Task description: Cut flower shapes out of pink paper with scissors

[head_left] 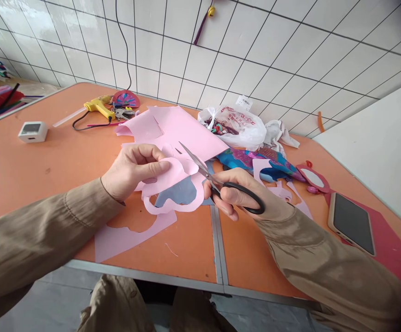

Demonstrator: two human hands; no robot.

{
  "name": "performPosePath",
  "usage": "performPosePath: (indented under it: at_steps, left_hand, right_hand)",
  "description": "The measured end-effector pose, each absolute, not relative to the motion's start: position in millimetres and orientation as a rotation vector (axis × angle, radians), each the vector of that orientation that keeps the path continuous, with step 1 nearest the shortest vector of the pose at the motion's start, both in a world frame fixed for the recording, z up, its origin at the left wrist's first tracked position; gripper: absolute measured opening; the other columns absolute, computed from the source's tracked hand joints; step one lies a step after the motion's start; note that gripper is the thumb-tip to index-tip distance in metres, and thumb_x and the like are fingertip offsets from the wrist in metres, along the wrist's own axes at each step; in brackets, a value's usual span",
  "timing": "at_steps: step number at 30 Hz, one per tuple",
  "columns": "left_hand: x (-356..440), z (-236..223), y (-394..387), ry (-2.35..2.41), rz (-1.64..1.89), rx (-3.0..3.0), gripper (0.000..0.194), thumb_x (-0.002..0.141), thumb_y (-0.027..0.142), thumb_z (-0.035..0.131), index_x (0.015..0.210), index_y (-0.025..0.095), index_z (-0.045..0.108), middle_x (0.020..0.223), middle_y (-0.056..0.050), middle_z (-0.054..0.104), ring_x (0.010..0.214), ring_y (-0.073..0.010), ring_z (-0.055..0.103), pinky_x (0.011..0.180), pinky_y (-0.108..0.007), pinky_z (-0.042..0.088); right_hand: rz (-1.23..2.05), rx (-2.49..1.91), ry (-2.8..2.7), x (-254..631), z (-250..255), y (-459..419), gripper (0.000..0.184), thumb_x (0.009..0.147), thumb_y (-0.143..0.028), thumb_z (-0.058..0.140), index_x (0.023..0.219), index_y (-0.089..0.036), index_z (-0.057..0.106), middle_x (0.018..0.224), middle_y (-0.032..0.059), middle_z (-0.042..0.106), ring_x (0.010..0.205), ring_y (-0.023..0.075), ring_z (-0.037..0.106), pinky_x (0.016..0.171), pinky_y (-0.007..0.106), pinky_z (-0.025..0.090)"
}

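Note:
My left hand (pixel 136 168) pinches a pink sheet piece (pixel 168 177) between thumb and fingers, over the middle of the table. A curved strip (pixel 186 205), partly cut, loops below that piece. In my right hand (pixel 237 189) is a pair of scissors (pixel 205 173) with black handles, the fingers through the loops. Its blades are apart and point up and left, close to the right edge of the pink piece. Behind lies a larger pink sheet (pixel 183 124), and a blue-grey piece (pixel 179 191) shows underneath. A pink offcut (pixel 127 240) rests near the front edge.
At the back left are a yellow glue gun (pixel 98 107) with its cord and a white box (pixel 33 132). A plastic bag (pixel 242 127), colourful fabric (pixel 245 159) and pink scraps (pixel 299 198) lie to the right. A phone (pixel 352 223) rests on red sheet (pixel 390 240).

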State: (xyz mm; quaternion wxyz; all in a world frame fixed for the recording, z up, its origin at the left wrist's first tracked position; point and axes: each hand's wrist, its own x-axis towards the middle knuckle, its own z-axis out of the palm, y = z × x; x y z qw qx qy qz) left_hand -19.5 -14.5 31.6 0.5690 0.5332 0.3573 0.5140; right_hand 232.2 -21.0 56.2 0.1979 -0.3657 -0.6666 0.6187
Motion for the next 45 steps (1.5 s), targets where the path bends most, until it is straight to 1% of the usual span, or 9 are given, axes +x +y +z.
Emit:
performPosePath:
  at_steps: [8, 14, 21, 27, 31, 36, 45]
  left_hand:
    - [-19.6, 30.4, -13.5, 0.827, 1.219, 1.226, 0.029, 0.061, 0.029, 0.091, 0.057, 0.016, 0.065, 0.047, 0.003, 0.055, 0.041, -0.0076, 0.049, 0.038, -0.018, 0.035]
    - [-19.5, 31.6, -15.0, 0.821, 1.207, 1.218, 0.031, 0.063, 0.032, 0.091, 0.055, 0.017, 0.065, 0.048, 0.002, 0.057, 0.04, -0.0085, 0.05, 0.037, -0.019, 0.036]
    - [-19.5, 30.3, -14.2, 0.809, 1.225, 1.218, 0.031, 0.062, 0.031, 0.091, 0.055, 0.016, 0.066, 0.048, 0.002, 0.057, 0.041, -0.0081, 0.051, 0.038, -0.018, 0.038]
    - [-19.6, 31.0, -13.9, 0.797, 1.233, 1.195, 0.025, 0.063, 0.027, 0.091, 0.057, 0.016, 0.069, 0.049, 0.002, 0.058, 0.043, -0.0067, 0.051, 0.039, -0.016, 0.039]
    - [-20.1, 30.3, -13.5, 0.796, 1.234, 1.204, 0.023, 0.064, 0.025, 0.09, 0.057, 0.016, 0.07, 0.05, 0.002, 0.059, 0.044, -0.0069, 0.052, 0.04, -0.016, 0.04]
    - [-22.1, 26.4, -11.9, 0.813, 1.252, 1.21, 0.02, 0.065, 0.025, 0.088, 0.06, 0.017, 0.071, 0.053, 0.001, 0.063, 0.047, -0.0073, 0.054, 0.043, -0.017, 0.042]
    - [-23.7, 27.0, -8.7, 0.85, 1.271, 1.233, 0.02, 0.063, 0.025, 0.088, 0.06, 0.016, 0.07, 0.051, 0.001, 0.062, 0.045, -0.0079, 0.052, 0.042, -0.019, 0.039]
  right_hand:
    - [1.734, -1.017, -1.898, 232.7, 58.0, -19.8, 0.061, 0.074, -0.073, 0.073, 0.085, -0.014, 0.062, 0.049, -0.0057, 0.052, 0.04, 0.0072, 0.045, 0.043, 0.021, 0.034]
    - [1.723, -1.04, -1.878, 231.4, 58.0, -21.1, 0.062, 0.073, -0.074, 0.073, 0.084, -0.014, 0.063, 0.048, -0.0057, 0.052, 0.04, 0.0071, 0.045, 0.042, 0.021, 0.032]
    - [1.71, -1.031, -1.881, 231.8, 55.5, -20.9, 0.061, 0.074, -0.074, 0.072, 0.084, -0.015, 0.063, 0.047, -0.0062, 0.051, 0.039, 0.0073, 0.044, 0.041, 0.022, 0.033]
    - [1.721, -1.052, -1.883, 231.1, 57.9, -21.1, 0.063, 0.072, -0.075, 0.073, 0.085, -0.014, 0.062, 0.048, -0.006, 0.051, 0.04, 0.007, 0.044, 0.042, 0.022, 0.033]
    - [1.72, -1.058, -1.886, 231.0, 58.2, -21.7, 0.063, 0.072, -0.076, 0.073, 0.084, -0.014, 0.062, 0.048, -0.006, 0.051, 0.04, 0.007, 0.045, 0.043, 0.022, 0.033]
    - [1.698, -1.026, -1.909, 231.8, 57.2, -21.3, 0.061, 0.075, -0.074, 0.071, 0.084, -0.014, 0.062, 0.048, -0.006, 0.05, 0.039, 0.0077, 0.045, 0.043, 0.023, 0.031]
    - [1.706, -1.052, -1.904, 232.8, 56.1, -20.6, 0.063, 0.074, -0.075, 0.072, 0.086, -0.013, 0.063, 0.048, -0.0057, 0.051, 0.039, 0.0078, 0.045, 0.042, 0.022, 0.03]
